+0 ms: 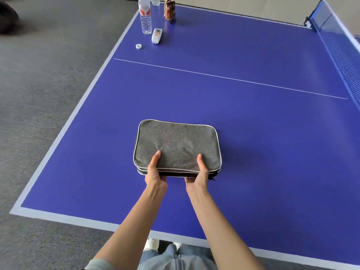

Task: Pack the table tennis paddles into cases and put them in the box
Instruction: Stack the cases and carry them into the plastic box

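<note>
Grey fabric rectangular paddle case (177, 145) with white piping lies flat on the blue table tennis table (253, 143). Left hand (154, 172) and right hand (199, 175) both grip its near edge, thumbs on top, fingers curled underneath. Far beyond the case: clear plastic water bottle (145, 16), loose white cap (138, 46), white remote (157, 35).

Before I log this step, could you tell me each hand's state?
Left hand: grips the grey case at its near edge.
Right hand: grips the same case.
</note>
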